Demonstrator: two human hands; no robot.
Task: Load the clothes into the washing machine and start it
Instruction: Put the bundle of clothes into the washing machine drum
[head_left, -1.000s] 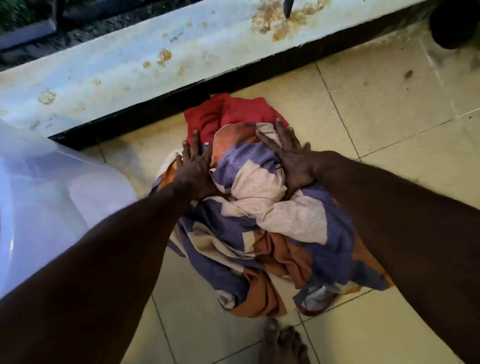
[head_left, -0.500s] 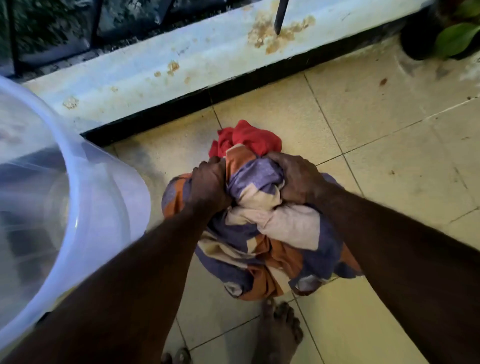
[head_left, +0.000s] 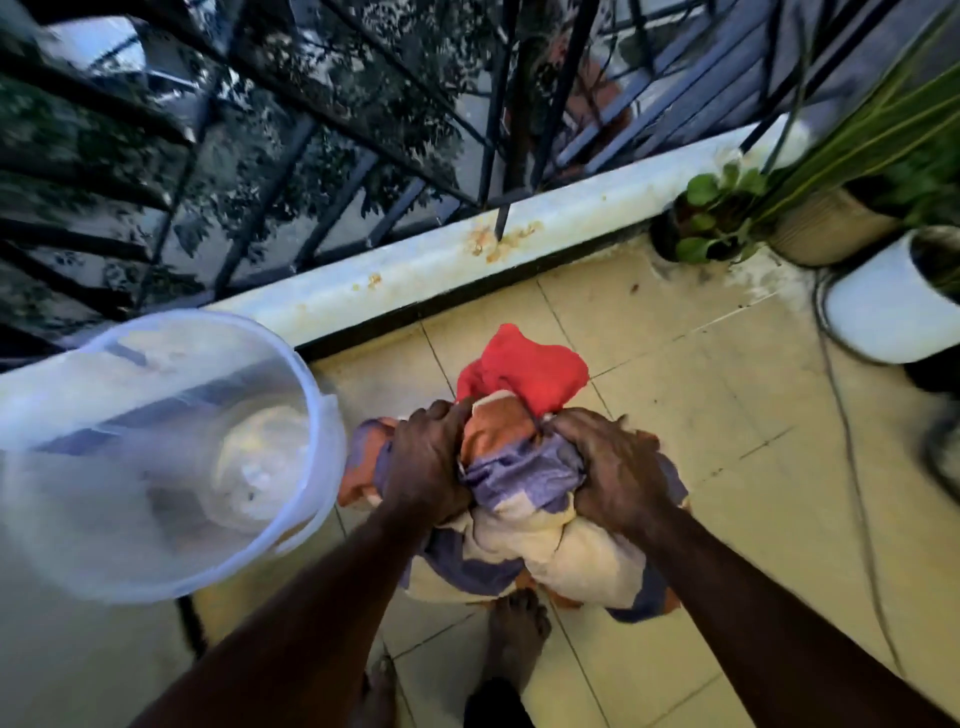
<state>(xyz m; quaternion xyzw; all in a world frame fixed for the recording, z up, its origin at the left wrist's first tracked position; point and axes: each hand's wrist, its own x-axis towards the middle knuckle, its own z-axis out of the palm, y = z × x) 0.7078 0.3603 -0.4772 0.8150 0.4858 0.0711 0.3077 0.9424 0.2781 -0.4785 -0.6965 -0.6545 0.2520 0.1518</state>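
Currently both hands clamp the clothes bundle (head_left: 524, 499): left hand (head_left: 426, 467) and right hand (head_left: 613, 473) fingers curled tight into fabric, bundle between them, apparently off the floor. Risk: red cloth (head_left: 524, 366) beyond the fingertips looks loose, could slip out.

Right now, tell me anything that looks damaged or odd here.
Rust-coloured stains blotch the white ledge around the foot of a railing bar. A dark cable trails loose across the floor tiles on the right. Both hands, left and right, grip the clothes bundle normally.
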